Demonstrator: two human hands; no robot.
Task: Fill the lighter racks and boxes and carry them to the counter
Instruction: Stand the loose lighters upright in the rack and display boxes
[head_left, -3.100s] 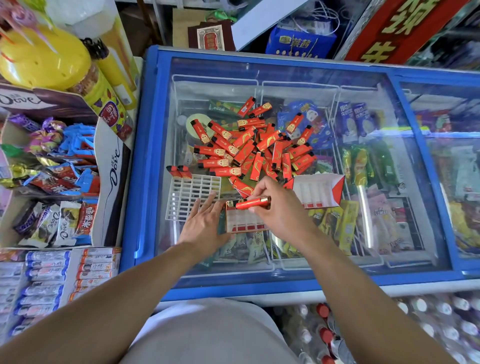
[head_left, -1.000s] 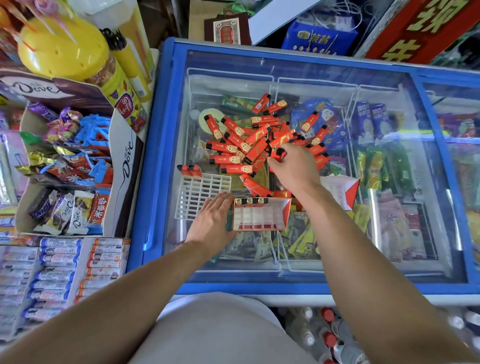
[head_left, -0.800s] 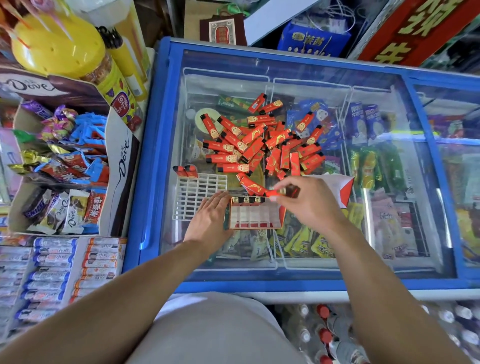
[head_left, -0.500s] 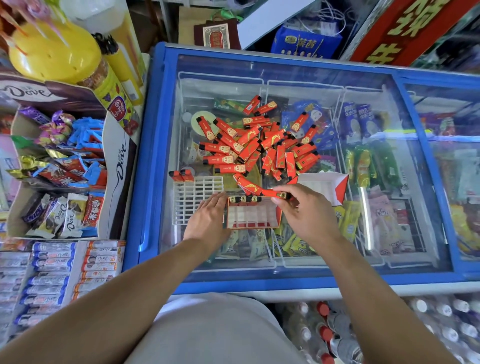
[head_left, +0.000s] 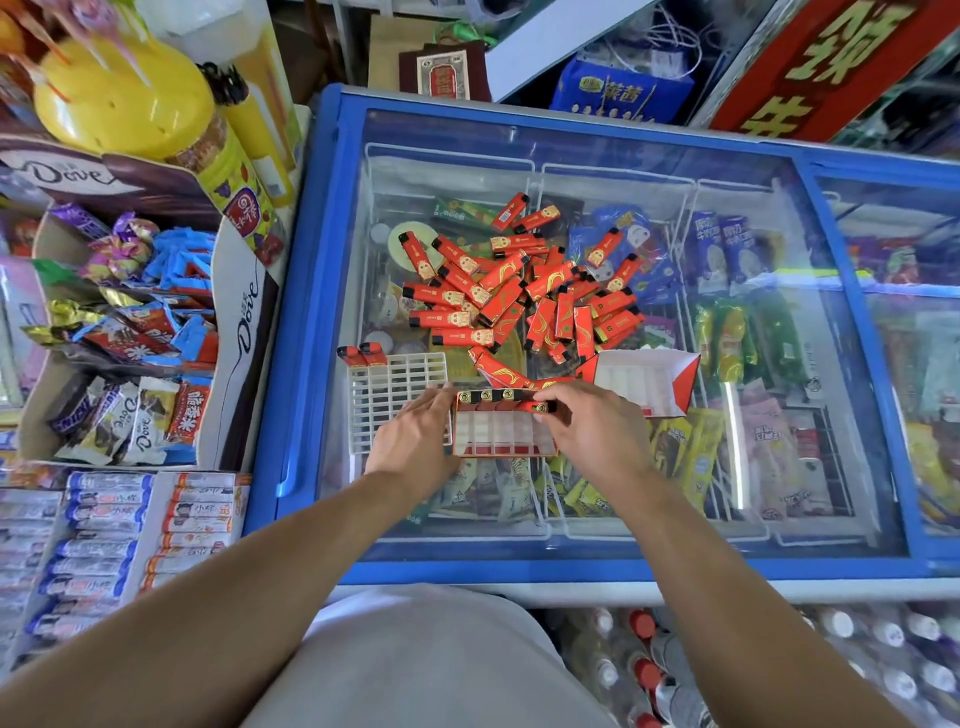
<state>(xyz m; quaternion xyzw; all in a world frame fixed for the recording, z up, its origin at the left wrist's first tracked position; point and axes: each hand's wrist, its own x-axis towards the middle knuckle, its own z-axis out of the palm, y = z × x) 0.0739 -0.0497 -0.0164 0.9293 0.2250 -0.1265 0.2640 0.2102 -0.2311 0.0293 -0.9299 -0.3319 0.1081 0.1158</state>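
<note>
A pile of several red lighters (head_left: 524, 291) lies on the glass lid of a blue chest freezer (head_left: 311, 312). In front of it sits a small red lighter box (head_left: 501, 434) with three lighters standing in its far row. My right hand (head_left: 592, 431) is shut on a red lighter (head_left: 543, 408) at the box's far right corner. My left hand (head_left: 415, 441) rests flat against the box's left side, fingers apart. A white plastic lighter rack (head_left: 395, 384) lies to the left with two lighters (head_left: 361, 354) in its far corner. A second, empty red-and-white box (head_left: 649, 379) lies to the right.
A Dove chocolate display carton (head_left: 124, 332) and a yellow jar (head_left: 135, 109) stand left of the freezer. Rows of candy tubes (head_left: 104, 545) lie at lower left. Bottles (head_left: 779, 665) stand on the floor below the freezer's front edge.
My right hand reached to the pile, took a red lighter and brought it back to the box's far right corner. My left hand stayed against the box.
</note>
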